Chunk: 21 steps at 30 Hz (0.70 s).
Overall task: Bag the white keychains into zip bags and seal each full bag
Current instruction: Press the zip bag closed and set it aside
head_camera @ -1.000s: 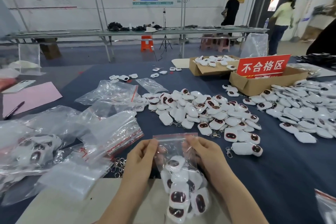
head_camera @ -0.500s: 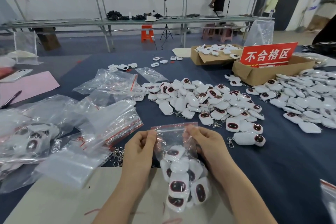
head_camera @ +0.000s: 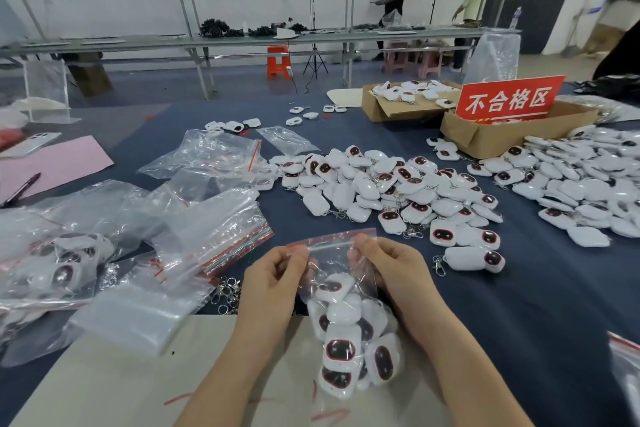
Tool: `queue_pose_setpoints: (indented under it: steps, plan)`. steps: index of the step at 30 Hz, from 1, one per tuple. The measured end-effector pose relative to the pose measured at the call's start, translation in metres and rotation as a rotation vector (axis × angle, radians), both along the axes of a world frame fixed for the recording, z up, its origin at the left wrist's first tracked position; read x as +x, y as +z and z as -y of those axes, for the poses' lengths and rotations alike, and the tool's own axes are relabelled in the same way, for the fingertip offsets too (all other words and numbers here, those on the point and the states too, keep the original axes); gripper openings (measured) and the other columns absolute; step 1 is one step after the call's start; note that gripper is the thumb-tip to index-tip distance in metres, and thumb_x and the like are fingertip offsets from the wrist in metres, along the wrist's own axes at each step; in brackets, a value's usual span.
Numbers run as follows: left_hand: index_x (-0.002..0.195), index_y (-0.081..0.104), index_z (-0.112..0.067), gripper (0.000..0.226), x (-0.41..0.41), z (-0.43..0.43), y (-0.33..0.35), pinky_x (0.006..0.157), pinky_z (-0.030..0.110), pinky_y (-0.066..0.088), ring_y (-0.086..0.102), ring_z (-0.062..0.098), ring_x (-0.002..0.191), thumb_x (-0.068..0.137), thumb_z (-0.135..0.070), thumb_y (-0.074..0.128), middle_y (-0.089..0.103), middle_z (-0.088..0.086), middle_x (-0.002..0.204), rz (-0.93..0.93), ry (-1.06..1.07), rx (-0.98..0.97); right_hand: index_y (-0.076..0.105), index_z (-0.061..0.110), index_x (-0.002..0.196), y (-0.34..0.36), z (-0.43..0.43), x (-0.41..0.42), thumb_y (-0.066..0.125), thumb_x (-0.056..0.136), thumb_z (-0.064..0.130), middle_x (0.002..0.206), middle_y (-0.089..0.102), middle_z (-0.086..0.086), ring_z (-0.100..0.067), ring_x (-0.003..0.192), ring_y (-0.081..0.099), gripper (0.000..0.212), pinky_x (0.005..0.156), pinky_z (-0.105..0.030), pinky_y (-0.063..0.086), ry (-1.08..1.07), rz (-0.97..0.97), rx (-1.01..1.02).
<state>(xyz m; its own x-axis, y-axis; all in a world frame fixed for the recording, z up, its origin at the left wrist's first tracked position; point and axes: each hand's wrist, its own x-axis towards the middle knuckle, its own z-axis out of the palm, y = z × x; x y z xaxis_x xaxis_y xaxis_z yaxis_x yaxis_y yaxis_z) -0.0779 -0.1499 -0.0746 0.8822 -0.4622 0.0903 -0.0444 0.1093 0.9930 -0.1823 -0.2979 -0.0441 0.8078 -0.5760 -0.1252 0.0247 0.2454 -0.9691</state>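
Note:
A clear zip bag [head_camera: 343, 322] filled with several white keychains hangs upright between my hands above the table's front edge. My left hand [head_camera: 273, 284] pinches the left end of its red zip strip. The right end is pinched by my right hand [head_camera: 391, 274]. A loose heap of white keychains [head_camera: 391, 191] with dark red faces lies just beyond on the blue table. A second heap [head_camera: 581, 184] spreads at the right. Empty zip bags [head_camera: 214, 236] lie stacked to the left.
Filled bags [head_camera: 59, 267] sit at far left. Two cardboard boxes [head_camera: 491, 135] with a red sign [head_camera: 509, 100] stand at back right. Loose metal clasps [head_camera: 228, 295] lie by my left wrist. A pink sheet [head_camera: 52, 163], pen and phone lie at left. Two people stand far behind.
My view has tilted slightly; both hands keep pinching the bag's top, with the fingers now closer to the zip strip's ends. The people in the background have shifted.

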Motion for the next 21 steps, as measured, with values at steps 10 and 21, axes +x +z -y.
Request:
queue_pose_setpoints:
  steps: [10, 21]
  plan:
    - [0.09, 0.078, -0.025, 0.021, 0.001, -0.002, 0.004, 0.065, 0.03, 0.056, 0.067, 0.014, 0.07, 0.086, -0.046, 0.077, 0.076, 0.005, 0.082, -0.022, -0.068, 0.005, 0.078, 0.01, 0.081, 0.0, -0.001, -0.002, 0.07, 0.092, 0.031, 0.072, 0.074, -0.006, -0.01, 0.055, 0.065, 0.025, 0.053, -0.019, 0.051, 0.024, 0.032, -0.015]
    - [0.084, 0.077, -0.023, 0.014, -0.005, -0.003, 0.009, 0.054, 0.015, 0.045, 0.06, 0.005, 0.059, 0.096, -0.022, 0.069, 0.069, -0.003, 0.068, 0.01, -0.087, 0.014, 0.079, 0.013, 0.095, 0.001, -0.002, 0.001, 0.077, 0.08, 0.039, 0.093, 0.078, -0.01, -0.018, 0.075, 0.072, 0.031, 0.069, -0.03, 0.061, 0.133, 0.001, -0.107]
